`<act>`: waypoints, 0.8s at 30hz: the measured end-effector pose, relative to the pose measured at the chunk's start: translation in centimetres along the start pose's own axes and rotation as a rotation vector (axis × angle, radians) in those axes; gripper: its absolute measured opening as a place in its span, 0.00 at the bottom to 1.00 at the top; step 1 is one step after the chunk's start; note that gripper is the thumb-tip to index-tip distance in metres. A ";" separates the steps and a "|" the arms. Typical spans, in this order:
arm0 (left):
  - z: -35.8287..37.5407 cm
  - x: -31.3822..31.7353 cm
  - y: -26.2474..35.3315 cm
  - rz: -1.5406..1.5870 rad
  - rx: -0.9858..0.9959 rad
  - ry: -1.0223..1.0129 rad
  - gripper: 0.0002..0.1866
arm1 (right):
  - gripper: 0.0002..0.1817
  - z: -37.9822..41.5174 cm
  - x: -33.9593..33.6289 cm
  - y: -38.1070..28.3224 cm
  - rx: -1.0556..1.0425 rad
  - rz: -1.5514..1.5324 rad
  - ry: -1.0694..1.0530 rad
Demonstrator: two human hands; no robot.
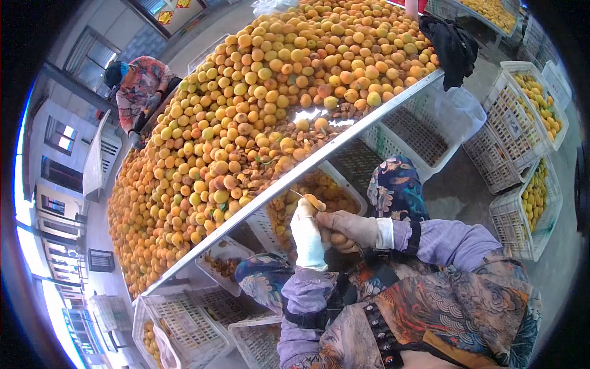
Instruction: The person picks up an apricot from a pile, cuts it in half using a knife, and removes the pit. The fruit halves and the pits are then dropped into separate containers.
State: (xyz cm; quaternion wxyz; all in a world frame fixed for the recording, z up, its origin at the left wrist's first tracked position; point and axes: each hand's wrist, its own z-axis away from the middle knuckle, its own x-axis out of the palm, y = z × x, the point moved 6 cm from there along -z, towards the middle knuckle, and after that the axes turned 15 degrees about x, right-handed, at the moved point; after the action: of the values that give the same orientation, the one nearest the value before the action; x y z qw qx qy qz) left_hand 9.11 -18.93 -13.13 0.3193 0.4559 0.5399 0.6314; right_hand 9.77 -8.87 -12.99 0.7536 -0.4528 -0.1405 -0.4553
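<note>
My left hand (pixel 307 237), in a white glove, is closed with a piece of apricot (pixel 314 202) at its fingertips. A thin pale sliver, too small to name, juts out beside the fruit. My right hand (pixel 350 229), in a dirty glove, is closed and pressed against the left; what its fingers hold is hidden. Both hands are over a crate of split apricots (pixel 332 192) beside my knees. Ahead, a big heap of whole apricots (pixel 246 98) covers a metal-edged table (pixel 279 192), with brown pits and scraps near its edge.
Another person (pixel 144 92) bends over the heap's far left side. Stacked crates of apricots (pixel 510 123) stand at the right. A white crate (pixel 424 138) sits under the table's edge, and further crates (pixel 184 320) lie lower left. A black garment (pixel 452 49) hangs off the table corner.
</note>
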 end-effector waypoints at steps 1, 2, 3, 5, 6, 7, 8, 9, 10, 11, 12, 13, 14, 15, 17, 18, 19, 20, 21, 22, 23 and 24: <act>0.0 -0.1 0.0 0.048 0.021 -0.007 0.23 | 0.27 0.0 0.5 0.0 0.017 -0.034 -0.072; 0.0 -0.1 0.1 0.095 0.040 -0.015 0.22 | 0.27 0.1 0.6 0.0 0.019 -0.032 -0.075; 0.1 -0.1 0.0 0.094 0.040 -0.013 0.22 | 0.27 0.3 0.9 -0.1 0.019 -0.060 -0.135; 0.5 0.4 0.2 0.205 0.018 0.030 0.26 | 0.28 0.2 1.2 -0.1 0.022 -0.087 -0.196; 0.7 0.4 0.4 0.205 0.018 0.032 0.26 | 0.27 -0.1 1.4 0.1 0.011 -0.096 -0.231; 0.9 0.4 0.2 0.251 -0.026 0.046 0.27 | 0.27 -0.2 1.6 0.1 -0.001 -0.106 -0.265; 1.0 0.4 0.0 0.298 -0.070 0.061 0.27 | 0.27 -0.2 1.7 0.1 0.003 -0.105 -0.266; 1.0 0.2 -0.1 0.298 -0.070 0.065 0.27 | 0.27 -0.2 1.7 0.1 -0.001 -0.056 -0.234; 0.9 0.0 0.0 0.278 -0.022 0.060 0.28 | 0.26 -0.2 1.8 0.0 -0.006 -0.006 -0.203; 0.8 -0.2 0.2 0.258 0.024 0.054 0.28 | 0.26 -0.1 2.0 -0.1 -0.003 -0.006 -0.206; 0.9 -0.5 0.3 0.256 0.021 0.056 0.28 | 0.25 0.1 1.7 -0.6 -0.093 0.145 -0.050; 0.6 -1.0 0.9 0.120 0.105 0.035 0.27 | 0.24 0.6 1.4 -1.3 -0.184 0.296 0.109; 0.3 -1.5 1.7 -0.015 0.191 0.014 0.27 | 0.24 1.3 1.5 -1.8 -0.220 0.314 0.154; 0.2 -2.0 1.7 -0.015 0.192 0.016 0.27 | 0.24 1.7 1.7 -2.2 -0.219 0.316 0.153; 0.5 -2.6 3.3 -0.521 0.505 -0.030 0.21 | 0.21 2.5 0.1 -2.8 -0.124 0.197 0.342; 0.9 -2.9 3.3 -0.647 0.538 0.010 0.17 | 0.18 1.7 -1.1 -2.9 -0.183 0.154 0.337; 1.2 -2.7 3.5 -0.645 0.534 -0.002 0.17 | 0.19 1.1 -1.5 -4.1 -0.315 0.080 0.399; 1.7 -1.9 4.4 -0.770 0.656 -0.061 0.17 | 0.19 0.9 -1.8 -4.0 -0.283 0.045 0.380; 2.1 -1.2 5.1 -0.896 0.780 -0.118 0.17 | 0.20 0.8 -1.8 -4.0 -0.251 0.013 0.357; 2.4 -0.8 5.2 -1.012 0.884 -0.175 0.18 | 0.21 0.6 -1.4 -4.2 -0.309 0.125 0.421; 2.4 -0.8 5.2 -1.014 0.883 -0.178 0.18 | 0.21 0.3 -1.1 -4.1 -0.366 0.239 0.483; 2.5 -0.5 5.4 -1.073 0.915 -0.192 0.18 | 0.22 -1.3 -2.3 -3.1 -0.289 0.277 0.546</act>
State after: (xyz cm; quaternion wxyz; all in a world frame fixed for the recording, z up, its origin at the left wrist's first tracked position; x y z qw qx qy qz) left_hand 12.11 -19.50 -8.01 0.4091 0.2692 0.8702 0.0540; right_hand 5.76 -9.19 -13.41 0.7461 -0.4310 0.1953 -0.4683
